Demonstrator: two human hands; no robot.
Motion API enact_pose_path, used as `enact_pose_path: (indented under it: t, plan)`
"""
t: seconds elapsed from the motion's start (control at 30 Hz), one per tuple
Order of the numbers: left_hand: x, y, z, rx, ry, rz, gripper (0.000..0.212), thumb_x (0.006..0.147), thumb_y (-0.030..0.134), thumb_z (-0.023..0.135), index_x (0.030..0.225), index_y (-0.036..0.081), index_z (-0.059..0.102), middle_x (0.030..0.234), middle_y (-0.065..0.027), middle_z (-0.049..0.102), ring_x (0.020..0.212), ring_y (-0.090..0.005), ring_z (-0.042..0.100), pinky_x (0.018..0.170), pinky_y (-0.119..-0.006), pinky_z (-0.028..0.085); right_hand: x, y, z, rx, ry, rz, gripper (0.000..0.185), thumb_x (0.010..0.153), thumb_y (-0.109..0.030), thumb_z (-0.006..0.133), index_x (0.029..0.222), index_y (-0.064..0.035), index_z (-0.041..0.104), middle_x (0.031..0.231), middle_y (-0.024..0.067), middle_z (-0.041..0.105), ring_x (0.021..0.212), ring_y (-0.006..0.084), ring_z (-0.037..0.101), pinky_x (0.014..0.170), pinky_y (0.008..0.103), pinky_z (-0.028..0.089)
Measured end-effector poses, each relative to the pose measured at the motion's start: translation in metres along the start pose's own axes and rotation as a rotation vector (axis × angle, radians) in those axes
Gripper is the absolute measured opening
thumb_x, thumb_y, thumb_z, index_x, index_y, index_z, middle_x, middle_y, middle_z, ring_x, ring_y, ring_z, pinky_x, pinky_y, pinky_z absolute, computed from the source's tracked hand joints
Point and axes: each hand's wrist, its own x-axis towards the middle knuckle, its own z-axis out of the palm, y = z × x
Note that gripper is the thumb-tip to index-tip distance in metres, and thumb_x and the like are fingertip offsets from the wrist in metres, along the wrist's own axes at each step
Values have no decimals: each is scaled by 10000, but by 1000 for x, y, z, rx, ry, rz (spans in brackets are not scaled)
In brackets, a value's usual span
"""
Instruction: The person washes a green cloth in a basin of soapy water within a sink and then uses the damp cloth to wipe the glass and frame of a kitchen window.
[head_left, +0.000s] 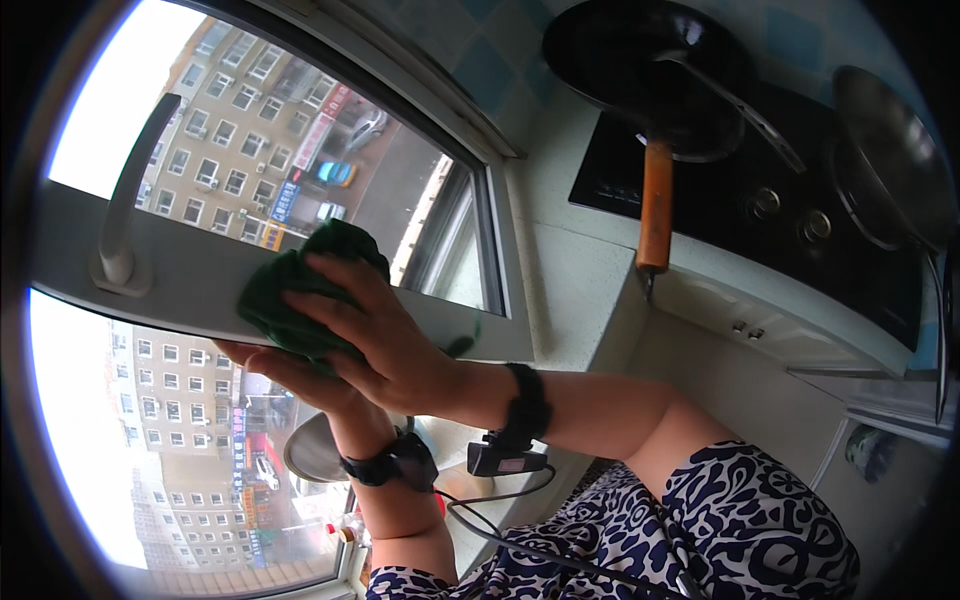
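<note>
My right hand (382, 330) presses a bunched dark green cloth (315, 292) against the white frame of an open window sash (195, 262). The fingers are spread over the cloth. On the picture's lower side, my left hand (300, 379) holds the sash at its edge, and some of its fingers are hidden behind the frame. A lever window handle (124, 210) stands out from the same frame, apart from both hands. Each wrist wears a black strap, and a small black box (506, 457) with a cable hangs by the right one.
A black wok (645, 52) with an orange handle (656, 210) and a metal utensil (742, 112) sits on the black hob (705, 195). Another metal pan (892, 157) is beside it. Beyond my left wrist are a metal vessel (311, 450) and bottles (352, 529).
</note>
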Motion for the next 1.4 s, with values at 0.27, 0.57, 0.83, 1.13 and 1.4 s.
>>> enact_pose_path:
  t: [0.27, 0.57, 0.83, 1.13, 1.4]
  plan:
    - [13, -22, -32, 229, 84, -23, 500, 897, 286, 435, 1299, 81, 219, 1191, -124, 405, 1014, -204, 495, 817, -357, 464, -166, 118, -26, -215, -3, 390, 478, 787, -33, 464, 1249, 22, 355, 1283, 226, 321, 1184, 388, 319, 1014, 418, 255]
    - [26, -36, -58, 127, 42, -44, 458, 873, 209, 457, 1262, 54, 272, 1189, -138, 431, 1019, -235, 502, 853, -371, 439, -58, 94, 34, -10, -66, 200, 457, 746, -64, 541, 1179, 22, 420, 1296, 225, 301, 1183, 410, 306, 1016, 455, 227]
    - [31, -53, -88, 215, -10, -34, 363, 922, 267, 343, 1122, -29, 406, 1085, -185, 496, 986, -247, 535, 816, -371, 473, 75, 126, 71, -262, 93, -30, 495, 778, -70, 528, 1254, -27, 398, 1337, 225, 270, 1247, 405, 252, 1005, 522, 207]
    - [37, -60, -87, 98, -37, -31, 344, 926, 281, 360, 1110, -1, 436, 996, -110, 532, 887, -171, 555, 762, -283, 459, -77, 265, 10, -421, 213, 351, 448, 899, -133, 414, 1296, 11, 268, 1341, 258, 247, 1220, 436, 244, 1014, 471, 178]
    - [23, -48, -77, 133, 39, -47, 385, 921, 265, 354, 1177, -17, 413, 1091, -147, 524, 992, -221, 542, 861, -330, 434, -13, 129, 51, -242, -85, 106, 464, 811, -83, 518, 1242, 17, 377, 1366, 253, 216, 1255, 444, 209, 1020, 527, 151]
